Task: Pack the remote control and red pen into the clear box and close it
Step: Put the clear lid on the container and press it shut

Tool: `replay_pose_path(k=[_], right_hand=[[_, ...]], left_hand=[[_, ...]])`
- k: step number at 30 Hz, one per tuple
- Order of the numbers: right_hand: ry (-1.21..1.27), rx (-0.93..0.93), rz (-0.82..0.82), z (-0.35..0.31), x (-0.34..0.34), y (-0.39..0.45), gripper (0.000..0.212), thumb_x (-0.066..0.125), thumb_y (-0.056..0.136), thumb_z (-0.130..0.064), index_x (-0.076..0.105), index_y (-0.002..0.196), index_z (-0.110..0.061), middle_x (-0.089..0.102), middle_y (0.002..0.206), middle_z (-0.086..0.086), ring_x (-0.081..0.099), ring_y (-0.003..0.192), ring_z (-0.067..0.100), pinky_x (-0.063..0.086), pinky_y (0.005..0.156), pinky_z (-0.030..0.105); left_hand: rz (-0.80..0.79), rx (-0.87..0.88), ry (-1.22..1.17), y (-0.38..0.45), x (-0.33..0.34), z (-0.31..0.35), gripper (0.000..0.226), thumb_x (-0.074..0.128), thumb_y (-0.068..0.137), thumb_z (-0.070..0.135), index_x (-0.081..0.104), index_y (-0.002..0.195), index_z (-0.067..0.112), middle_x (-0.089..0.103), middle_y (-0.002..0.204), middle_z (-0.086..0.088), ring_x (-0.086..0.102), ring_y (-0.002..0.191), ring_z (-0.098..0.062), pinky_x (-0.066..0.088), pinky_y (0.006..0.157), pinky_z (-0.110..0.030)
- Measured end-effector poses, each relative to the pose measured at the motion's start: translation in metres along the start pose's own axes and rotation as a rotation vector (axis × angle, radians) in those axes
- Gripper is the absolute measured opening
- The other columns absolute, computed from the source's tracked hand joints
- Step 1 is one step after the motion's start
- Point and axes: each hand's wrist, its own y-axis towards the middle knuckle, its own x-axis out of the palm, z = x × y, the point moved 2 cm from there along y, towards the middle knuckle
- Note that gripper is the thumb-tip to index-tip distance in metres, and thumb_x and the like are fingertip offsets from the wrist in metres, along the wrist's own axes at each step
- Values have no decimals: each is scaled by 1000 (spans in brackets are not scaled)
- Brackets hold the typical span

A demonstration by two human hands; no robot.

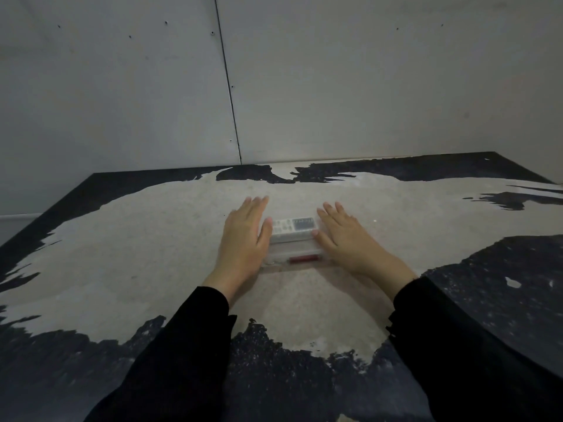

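- Head cam: both hands flat and spread, gripping nothing; left hand (243,236) and right hand (344,236) press the ends of the clear box (292,260).
- Between the palms: remote control (294,228) on the far side, red pen (301,259) nearer.
- Box ends are hidden, and I can't tell if the lid is on.

One remote control (293,229); one red pen (302,259); one clear box (275,263)

A white remote control (293,229) with a dark grey screen is showing beside a red pen (301,259) inside a clear box (275,263). Black sleeves (195,339) are lying over a table (137,239) showing worn beige with ragged black patches.
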Motion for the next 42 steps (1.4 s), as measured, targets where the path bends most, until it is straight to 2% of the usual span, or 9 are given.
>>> replay_pose_path(k=[6,11,15,20,24,28,33,38,42], right_hand=[[-35,-35,-17,-1,-2,2,60,28,98,-40,13,149,-10,7,160,8,1,147,20,5,120,37],[-70,-59,30,-3,-11,5,56,38,94,-34,29,143,-8,29,152,15,23,139,28,25,113,41],[-142,-45,72,-14,-17,19,55,39,90,-41,37,136,-11,42,129,17,37,118,32,39,95,44],[-101,-96,60,-16,-7,26,56,41,93,-41,38,135,-5,34,145,19,29,134,32,24,111,40],[-106,-138,5,-10,-5,29,59,33,96,-44,24,146,-15,21,156,13,13,145,27,10,118,41],[-73,-165,22,-8,-3,34,58,37,95,-41,28,145,-12,31,151,13,22,141,26,15,118,39],[93,-143,53,-4,-1,39,50,49,91,-29,43,137,-12,47,138,14,36,130,27,24,109,32],[407,-21,175,4,-1,34,39,54,87,-9,58,126,-11,52,139,9,39,134,20,19,107,17],[599,84,298,1,6,26,30,51,87,-8,67,112,-12,62,128,7,46,129,15,26,105,19]], left_hand=[[-336,-31,74,5,7,-7,61,24,96,45,12,147,13,8,159,-6,2,147,-15,6,121,-40],[-377,5,186,9,5,-3,61,29,96,43,18,145,8,16,158,-11,10,146,-21,8,119,-34],[-378,0,246,15,-2,3,61,42,92,39,32,140,4,37,148,-16,33,136,-28,26,113,-37],[-300,-37,323,21,6,18,58,46,85,45,42,122,-1,49,124,-20,44,112,-34,37,98,-42],[-377,-3,350,22,16,12,67,30,89,51,21,145,15,29,151,-17,22,140,-31,15,118,-44],[-458,3,388,25,21,3,66,19,88,58,8,147,29,13,159,-10,5,147,-26,3,120,-43],[-337,27,322,25,21,1,63,32,88,56,27,143,26,40,145,-10,31,134,-27,19,112,-41],[-183,-98,-46,24,20,0,43,54,87,28,53,129,18,52,138,-7,41,130,-23,26,113,-36],[145,-245,-469,6,17,-2,25,51,87,11,68,105,13,66,113,0,57,111,-14,40,96,-18]])
